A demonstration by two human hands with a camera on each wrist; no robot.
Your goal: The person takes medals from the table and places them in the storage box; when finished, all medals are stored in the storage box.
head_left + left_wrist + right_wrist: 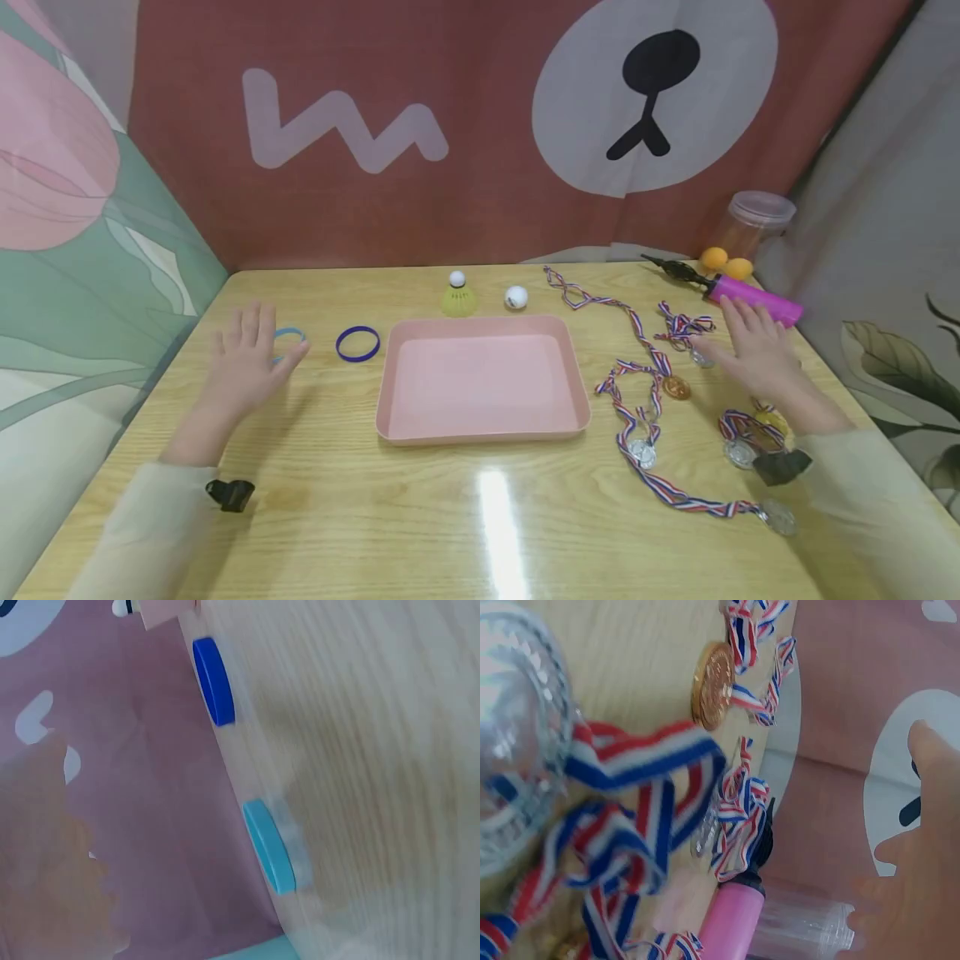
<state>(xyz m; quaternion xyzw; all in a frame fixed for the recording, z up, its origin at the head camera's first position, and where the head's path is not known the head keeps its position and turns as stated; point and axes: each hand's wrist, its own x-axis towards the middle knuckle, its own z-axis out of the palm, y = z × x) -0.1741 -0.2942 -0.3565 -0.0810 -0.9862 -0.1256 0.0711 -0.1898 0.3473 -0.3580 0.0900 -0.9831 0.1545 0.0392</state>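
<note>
Hovering, we are spreading our empty left hand (243, 358) near the light-blue round band (273, 849) and right hand (759, 352) near the silver, striped-ribbon medal (684, 328), both lying on the wood-grained table (337, 483); we're probably starting, any pickup needing a lowered pinch.

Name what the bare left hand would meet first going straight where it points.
Probably the reddish-brown fabric backdrop; the left hand points across the pale wooden table, though depth is unclear.

Pale wood-grain table (315, 492) bearing light-blue ring (274, 851), dark-blue ring (217, 682); centrally, pink rectangular tray (483, 379); behind, yellow-green shuttlecock (458, 302), white ball (516, 297); at right, striped-ribboned metallic medals (642, 453), magenta-and-black pump (757, 298).
</note>
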